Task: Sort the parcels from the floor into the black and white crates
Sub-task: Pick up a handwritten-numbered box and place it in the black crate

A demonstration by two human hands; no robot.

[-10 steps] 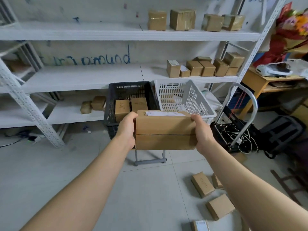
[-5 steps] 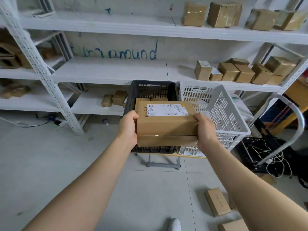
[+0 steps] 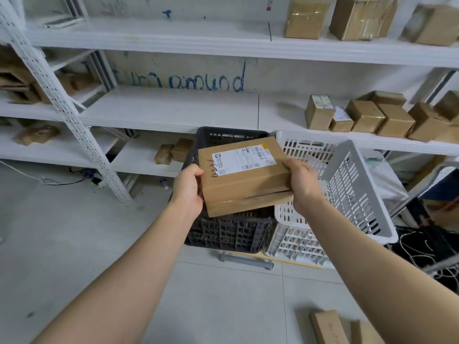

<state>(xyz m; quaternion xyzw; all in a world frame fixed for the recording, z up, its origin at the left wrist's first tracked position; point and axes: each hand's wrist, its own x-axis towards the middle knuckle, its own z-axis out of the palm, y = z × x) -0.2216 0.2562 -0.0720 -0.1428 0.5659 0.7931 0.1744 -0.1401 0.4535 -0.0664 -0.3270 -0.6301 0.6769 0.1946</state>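
A brown cardboard parcel [image 3: 244, 178] with a white shipping label and handwritten digits on top is held between my left hand [image 3: 187, 188] and my right hand [image 3: 301, 183], one at each end. It is tilted and hangs over the black crate [image 3: 229, 232], hiding most of the crate's inside. The white crate [image 3: 347, 184] stands right beside the black one, to its right. More parcels [image 3: 327, 326] lie on the floor at the bottom right.
White metal shelving [image 3: 169, 110] runs behind the crates, with brown boxes [image 3: 372, 117] on its right half and two small boxes [image 3: 173, 152] on the low shelf. A perforated upright [image 3: 72, 115] stands left. Cables [image 3: 422, 249] and dark gear lie right of the white crate.
I have stepped closer to the crates, which now look larger. The parcel has tipped so its label faces me and now sits over the black crate.
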